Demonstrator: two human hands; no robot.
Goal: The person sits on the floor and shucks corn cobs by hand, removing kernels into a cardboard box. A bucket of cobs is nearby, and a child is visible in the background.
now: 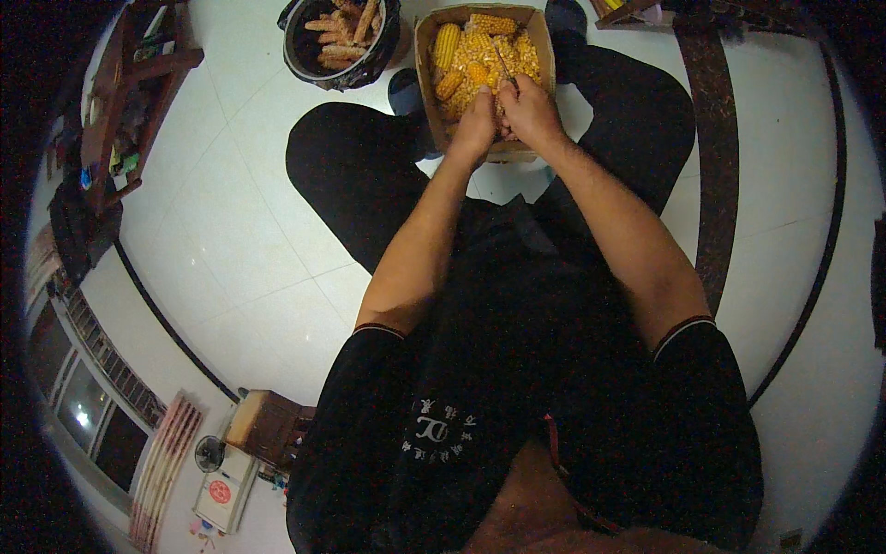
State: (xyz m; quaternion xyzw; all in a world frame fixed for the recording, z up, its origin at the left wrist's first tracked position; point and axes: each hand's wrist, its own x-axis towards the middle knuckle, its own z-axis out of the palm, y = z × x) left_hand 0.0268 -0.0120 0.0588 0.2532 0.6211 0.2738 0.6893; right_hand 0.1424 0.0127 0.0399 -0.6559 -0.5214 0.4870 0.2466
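A cardboard box [547, 41] holds loose yellow corn kernels [460, 73] and several ears of corn [448, 46]. My right hand [531, 111], over the box's near right part, is closed on a thin pointed metal tool [501, 61] that points away from me over the corn. Close beside it, at the near side of the box, my left hand [476, 126] has curled fingers and a raised thumb. What lies between the two hands is mostly hidden, so whether the left one grips anything does not show.
Left of the box stands a black-lined bucket [294, 52] with several bare corncobs [342, 52]. My bent legs [353, 149] flank the box on a tiled floor [228, 208]. Wooden furniture [111, 124] stands at far left, with another wooden piece [699, 19] at top right.
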